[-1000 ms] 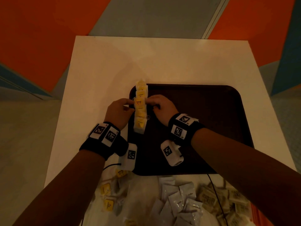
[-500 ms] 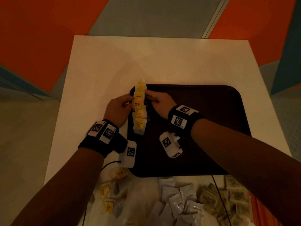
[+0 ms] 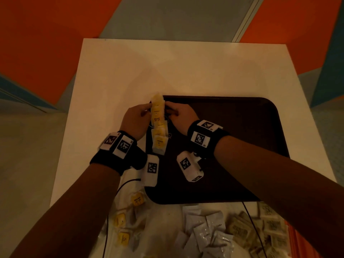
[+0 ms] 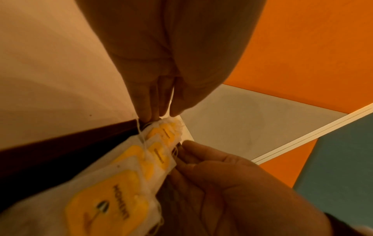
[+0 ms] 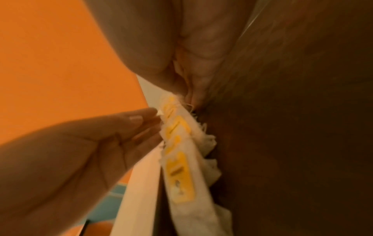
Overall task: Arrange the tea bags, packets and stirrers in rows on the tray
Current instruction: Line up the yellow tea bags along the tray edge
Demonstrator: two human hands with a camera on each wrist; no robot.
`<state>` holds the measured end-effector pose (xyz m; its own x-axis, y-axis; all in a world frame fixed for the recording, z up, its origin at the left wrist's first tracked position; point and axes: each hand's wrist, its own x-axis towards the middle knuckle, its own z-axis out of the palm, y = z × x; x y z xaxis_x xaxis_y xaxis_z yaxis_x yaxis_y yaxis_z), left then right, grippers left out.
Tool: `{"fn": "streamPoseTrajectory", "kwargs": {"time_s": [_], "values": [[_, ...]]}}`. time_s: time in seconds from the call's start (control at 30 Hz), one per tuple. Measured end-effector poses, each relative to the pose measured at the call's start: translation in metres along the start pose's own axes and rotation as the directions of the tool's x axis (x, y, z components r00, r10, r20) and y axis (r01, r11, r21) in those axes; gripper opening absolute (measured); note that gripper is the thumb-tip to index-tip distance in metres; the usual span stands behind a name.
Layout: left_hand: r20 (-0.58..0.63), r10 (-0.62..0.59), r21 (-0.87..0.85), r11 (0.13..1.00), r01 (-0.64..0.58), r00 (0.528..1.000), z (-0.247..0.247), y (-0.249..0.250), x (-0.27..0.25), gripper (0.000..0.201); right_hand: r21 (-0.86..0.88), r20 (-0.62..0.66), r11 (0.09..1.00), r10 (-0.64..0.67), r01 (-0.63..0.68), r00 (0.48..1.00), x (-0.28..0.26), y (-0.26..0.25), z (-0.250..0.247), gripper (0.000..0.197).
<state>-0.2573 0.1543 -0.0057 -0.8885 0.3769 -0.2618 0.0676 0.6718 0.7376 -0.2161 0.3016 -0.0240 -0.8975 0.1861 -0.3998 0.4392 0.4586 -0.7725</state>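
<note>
A: Where do the tea bags [image 3: 158, 125] stand?

B: They lie overlapped in one row along the 9 o'clock edge of the dark tray [image 3: 232, 146], running toward 12 o'clock, with the far end spilling past the tray's corner onto the white surface [image 3: 186, 71].

A: And the hands?

B: The left hand [image 3: 135, 121] is at the row's 9 o'clock side and the right hand [image 3: 179, 116] at its 3 o'clock side, both near the far end. The left fingers are nearly straight, tips touching the bag edges; it grips nothing. The right fingertips [image 5: 192, 95] are bunched at the top bags, but whether they pinch paper or only press I cannot tell.

A: How should this squaring be done?

B: Gently, I'd say. Press from both sides evenly so the row straightens without buckling, and draw the far bags back inside the rim. Mind the loose strings; they could snag a finger and drag a bag out.

A: What remains?

B: Loose tea bags [image 3: 137, 199] at 7 o'clock, white packets [image 3: 206, 231] at 6 o'clock and brown packets [image 3: 240, 231] at 5 o'clock, all off the tray. I see no stirrers clearly.
</note>
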Motion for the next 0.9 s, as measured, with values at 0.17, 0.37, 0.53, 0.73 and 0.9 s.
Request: {"fn": "streamPoseTrajectory", "kwargs": {"time_s": [0.17, 0.37, 0.53, 0.73, 0.9], "values": [[-0.011, -0.026, -0.086, 0.996, 0.025, 1.000, 0.002, 0.000, -0.014, 0.033, 0.165, 0.012, 0.983, 0.077, -0.078, 0.997, 0.000, 0.000, 0.004, 0.047], [-0.013, -0.075, -0.131, 0.989, 0.073, 0.997, 0.005, -0.011, -0.026, 0.033, 0.184, 0.020, 0.978, 0.093, -0.095, 0.995, -0.017, 0.011, 0.010, 0.046], [-0.016, -0.071, -0.095, 0.993, 0.070, 0.997, 0.008, -0.011, -0.038, 0.032, 0.207, 0.017, 0.978, -0.006, 0.003, 1.000, -0.033, 0.007, 0.022, 0.043], [-0.026, -0.104, -0.151, 0.984, 0.099, 0.994, 0.015, -0.019, -0.053, 0.033, 0.210, -0.021, 0.977, 0.037, -0.032, 0.999, -0.047, 0.013, 0.019, 0.034], [-0.052, -0.117, -0.260, 0.961, 0.100, 0.992, 0.018, -0.022, -0.057, 0.033, 0.195, -0.023, 0.981, -0.016, 0.020, 1.000, -0.051, 0.014, 0.022, 0.030]]}}
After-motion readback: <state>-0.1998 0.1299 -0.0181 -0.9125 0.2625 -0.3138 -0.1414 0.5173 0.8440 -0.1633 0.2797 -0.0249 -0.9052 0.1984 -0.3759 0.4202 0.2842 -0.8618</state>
